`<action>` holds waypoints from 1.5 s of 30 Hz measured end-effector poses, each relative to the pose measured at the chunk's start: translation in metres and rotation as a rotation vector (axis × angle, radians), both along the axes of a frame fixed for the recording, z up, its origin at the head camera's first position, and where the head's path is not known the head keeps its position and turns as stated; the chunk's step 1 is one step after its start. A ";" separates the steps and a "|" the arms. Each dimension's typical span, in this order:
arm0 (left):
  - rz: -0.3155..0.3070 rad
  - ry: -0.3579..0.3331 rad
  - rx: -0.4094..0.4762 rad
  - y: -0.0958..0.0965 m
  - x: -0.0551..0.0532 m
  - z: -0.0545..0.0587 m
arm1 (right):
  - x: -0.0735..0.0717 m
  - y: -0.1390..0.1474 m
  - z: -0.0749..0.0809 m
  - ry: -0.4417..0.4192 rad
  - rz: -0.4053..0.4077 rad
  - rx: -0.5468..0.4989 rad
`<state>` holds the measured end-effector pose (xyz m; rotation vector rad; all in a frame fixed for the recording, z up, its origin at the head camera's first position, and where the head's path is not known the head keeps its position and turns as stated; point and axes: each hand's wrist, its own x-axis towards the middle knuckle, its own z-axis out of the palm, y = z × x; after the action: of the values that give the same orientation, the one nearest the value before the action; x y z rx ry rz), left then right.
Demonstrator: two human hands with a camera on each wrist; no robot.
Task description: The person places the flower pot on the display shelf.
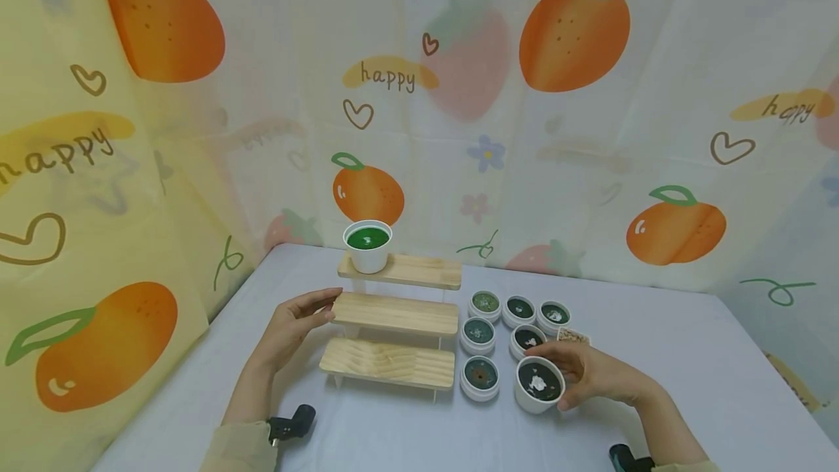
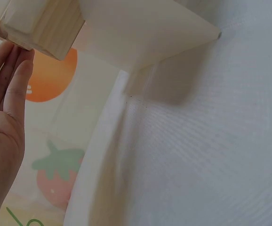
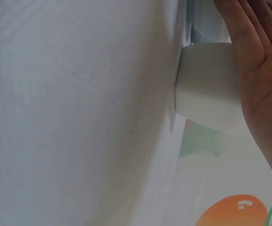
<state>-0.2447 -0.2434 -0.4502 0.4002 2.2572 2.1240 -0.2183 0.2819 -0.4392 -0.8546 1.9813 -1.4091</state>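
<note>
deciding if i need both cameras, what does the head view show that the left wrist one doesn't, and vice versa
Only head: right hand holding a white cup, small round pots, green-filled cup on the top shelf.
Only left wrist: palm of the left hand, broad face of a support panel.
Both: left hand, wooden shelf, tablecloth, printed backdrop.

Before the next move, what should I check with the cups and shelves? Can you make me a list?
1. Right hand on the held cup: ok, it grips the cup's sides.
2. Held cup upright: ok, its opening faces up.
3. Room on the top shelf: ok, bare wood beside the bright green cup.
4. Left hand at the middle shelf: ok, it touches the left end.
5. Straight path to the bottom shelf: not ok, another cup stands between.
6. Shelves steady: cannot tell.
</note>
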 end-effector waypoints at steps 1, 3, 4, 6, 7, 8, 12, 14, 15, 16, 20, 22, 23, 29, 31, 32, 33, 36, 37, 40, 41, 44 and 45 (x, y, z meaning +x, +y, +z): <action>0.000 0.000 0.001 0.000 0.000 0.000 | 0.001 0.000 0.000 0.002 -0.003 0.004; 0.003 -0.003 -0.001 0.000 0.000 -0.001 | 0.001 0.000 0.001 0.003 -0.007 0.010; 0.005 -0.004 -0.002 0.001 0.000 -0.001 | 0.002 0.000 0.001 0.004 -0.010 0.015; 0.006 -0.008 -0.002 0.001 0.000 0.000 | 0.002 -0.001 0.001 0.014 -0.018 0.024; 0.007 -0.009 -0.001 0.001 0.000 0.000 | 0.002 -0.001 0.001 0.018 -0.024 0.027; 0.008 -0.008 -0.002 0.001 0.000 0.000 | 0.002 -0.001 0.001 0.021 -0.029 0.032; 0.008 -0.002 -0.001 0.000 0.000 0.000 | 0.002 -0.003 0.003 0.021 -0.061 0.050; 0.008 -0.002 -0.002 0.000 0.000 0.000 | 0.003 -0.004 0.004 0.013 -0.074 0.059; 0.007 -0.002 -0.003 0.000 -0.001 -0.001 | 0.003 -0.004 0.004 0.011 -0.079 0.060; 0.006 -0.004 -0.004 0.000 -0.001 -0.001 | 0.003 -0.004 0.005 0.010 -0.083 0.062; 0.005 -0.010 -0.003 0.000 -0.001 -0.001 | 0.002 -0.005 0.006 0.017 -0.093 0.057; 0.008 -0.013 -0.004 0.000 -0.001 -0.001 | 0.001 -0.005 0.007 0.023 -0.095 0.051; 0.010 -0.016 -0.005 0.000 -0.001 -0.001 | 0.000 -0.005 0.007 0.029 -0.095 0.049; 0.011 -0.014 -0.011 -0.001 -0.001 -0.001 | -0.002 -0.007 0.016 0.095 -0.097 0.063; 0.010 -0.008 -0.009 -0.001 -0.001 -0.002 | -0.004 -0.008 0.019 0.109 -0.103 0.067; 0.009 -0.005 -0.008 -0.001 -0.001 -0.002 | -0.004 -0.009 0.021 0.118 -0.105 0.066; 0.007 -0.003 -0.008 -0.001 -0.001 -0.002 | -0.005 -0.009 0.023 0.122 -0.109 0.063; 0.005 0.002 -0.002 -0.001 -0.001 -0.002 | -0.006 -0.011 0.027 0.138 -0.111 0.051; 0.004 0.003 0.000 -0.001 -0.001 -0.002 | -0.007 -0.012 0.029 0.145 -0.114 0.051; 0.005 0.003 0.000 -0.001 -0.001 -0.002 | -0.008 -0.015 0.032 0.162 -0.137 0.064; 0.005 0.003 0.000 -0.001 -0.001 -0.002 | -0.008 -0.016 0.033 0.170 -0.145 0.068; 0.007 0.004 -0.003 0.000 -0.001 -0.001 | -0.010 -0.020 0.036 0.183 -0.173 0.076; 0.006 0.003 -0.004 0.000 -0.001 -0.001 | -0.011 -0.021 0.037 0.187 -0.181 0.079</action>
<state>-0.2453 -0.2437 -0.4512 0.3974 2.2668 2.1233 -0.2292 0.2607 -0.4018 -0.8139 2.2903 -1.3806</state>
